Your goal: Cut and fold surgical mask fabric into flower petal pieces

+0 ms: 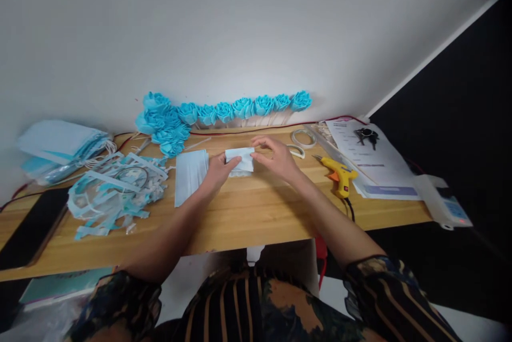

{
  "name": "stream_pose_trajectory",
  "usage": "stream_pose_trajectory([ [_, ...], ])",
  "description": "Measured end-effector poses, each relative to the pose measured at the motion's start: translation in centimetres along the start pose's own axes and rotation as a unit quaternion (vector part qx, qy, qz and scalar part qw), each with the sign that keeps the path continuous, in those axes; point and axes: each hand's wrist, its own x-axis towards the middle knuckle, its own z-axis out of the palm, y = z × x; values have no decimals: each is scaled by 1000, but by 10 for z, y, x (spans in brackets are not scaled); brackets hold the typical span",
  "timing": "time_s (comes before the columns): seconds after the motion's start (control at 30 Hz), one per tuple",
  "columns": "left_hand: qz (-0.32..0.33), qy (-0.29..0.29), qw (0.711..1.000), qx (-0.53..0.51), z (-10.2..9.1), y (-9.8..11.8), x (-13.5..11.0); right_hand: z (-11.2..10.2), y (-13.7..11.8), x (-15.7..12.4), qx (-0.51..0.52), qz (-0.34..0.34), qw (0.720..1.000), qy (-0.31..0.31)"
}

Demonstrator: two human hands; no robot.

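Both hands are at a small folded piece of light blue fabric, above the middle of the table. My left hand grips its left side, thumb lying across the front. At its upper right edge, my right hand pinches the fabric between thumb and fingers. Under or behind the piece shows some whitish material; I cannot tell whether it is part of it. A fanned stack of light blue fabric sheets lies just left of my left hand.
Blue fabric flowers lean along the wall. Cut strips, a mask pack and a phone lie left. Tape rolls, a yellow glue gun, papers, keys and a white power strip lie right.
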Motion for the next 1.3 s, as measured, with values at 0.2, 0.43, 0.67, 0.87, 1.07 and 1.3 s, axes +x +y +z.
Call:
stream_pose_trajectory([
  [0.2,14,4,1000,16,-2,-1,1,16,14,-2,-3,5,1000,3],
  [0.43,26,-28,999,36,2,-3,-2,23,18,-12,36,57,997,27],
  [0.67,17,-61,997,35,2,-3,-2,19,14,-13,26,45,997,65],
  [0.87,3,-56,998,0,-2,0,-5,21,18,-15,38,57,995,73],
  [1.07,2,-24,999,21,-2,1,-5,23,17,-15,38,63,996,58],
  [1.3,19,-33,998,40,2,8,-9,21,14,-16,59,74,994,58],
])
